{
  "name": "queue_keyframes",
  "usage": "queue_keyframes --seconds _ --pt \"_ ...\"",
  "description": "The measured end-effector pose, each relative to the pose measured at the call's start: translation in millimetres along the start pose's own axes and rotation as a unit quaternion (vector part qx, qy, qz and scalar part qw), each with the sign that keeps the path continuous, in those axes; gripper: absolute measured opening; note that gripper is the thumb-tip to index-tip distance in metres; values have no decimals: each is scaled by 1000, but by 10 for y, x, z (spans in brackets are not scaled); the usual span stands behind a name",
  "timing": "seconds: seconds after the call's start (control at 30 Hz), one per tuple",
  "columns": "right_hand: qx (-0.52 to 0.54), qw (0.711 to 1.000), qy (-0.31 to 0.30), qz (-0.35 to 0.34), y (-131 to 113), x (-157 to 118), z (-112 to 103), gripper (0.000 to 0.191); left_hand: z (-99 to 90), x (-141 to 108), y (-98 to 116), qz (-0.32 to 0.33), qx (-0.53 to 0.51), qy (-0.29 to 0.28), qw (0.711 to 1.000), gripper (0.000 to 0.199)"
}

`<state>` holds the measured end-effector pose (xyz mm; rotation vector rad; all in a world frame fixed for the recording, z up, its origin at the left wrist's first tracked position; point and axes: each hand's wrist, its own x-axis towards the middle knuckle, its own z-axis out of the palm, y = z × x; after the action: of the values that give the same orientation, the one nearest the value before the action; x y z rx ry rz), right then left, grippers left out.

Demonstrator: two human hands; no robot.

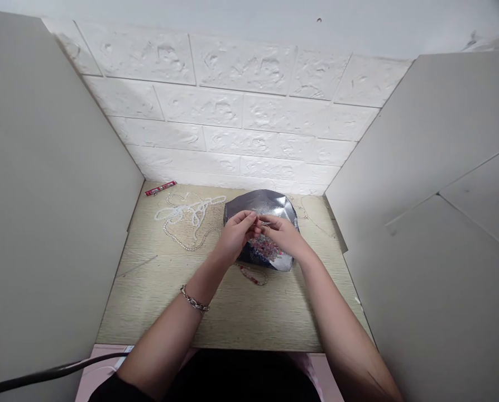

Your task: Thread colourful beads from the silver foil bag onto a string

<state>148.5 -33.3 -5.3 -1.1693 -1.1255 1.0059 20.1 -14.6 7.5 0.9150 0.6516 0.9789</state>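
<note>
Both hands meet over a silvery foil bag (260, 200) lying open on the table. Small pink and multicoloured beads (267, 247) show on it, partly hidden below my fingers. My left hand (236, 233) is closed in a pinch, thumb against fingertips. Close beside it, my right hand (283, 233) also pinches, its fingertips nearly touching the left ones. A thin, light line shows between the fingertips, but what it is I cannot make out. Just in front of the bag lies a loop of red and white beads (253, 276).
White bead strands (181, 213) and a pearly strand (186, 247) lie left of the bag. A red packet (161, 188) sits at the back left corner. Thin chains (303, 211) lie right of the bag. Grey panels and a white brick-pattern wall (216, 103) enclose the table (258, 318).
</note>
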Motion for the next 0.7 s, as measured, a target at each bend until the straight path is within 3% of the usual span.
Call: queue_keyframes --seconds 0.07,0.13,0.27,0.4,0.53,0.7 --pt "-24 998 -56 5 3 3 -15 23 0 0 2 1 -2 2 1000 21" --pt "-59 996 -66 -22 18 6 -35 27 1 1 5 1 -7 6 1000 22" --pt "-100 990 -19 -99 19 -24 -22 19 0 6 -4 0 -7 23 1000 22" --pt "-61 992 23 -111 8 -67 81 10 2 10 -29 -4 3 14 1000 22" --pt "100 989 83 -66 1 -47 127 9 6 18 -36 -7 9 24 1000 23" --pt "364 918 144 55 -40 42 -19 2 -5 47 -42 33 4 89 995 26"
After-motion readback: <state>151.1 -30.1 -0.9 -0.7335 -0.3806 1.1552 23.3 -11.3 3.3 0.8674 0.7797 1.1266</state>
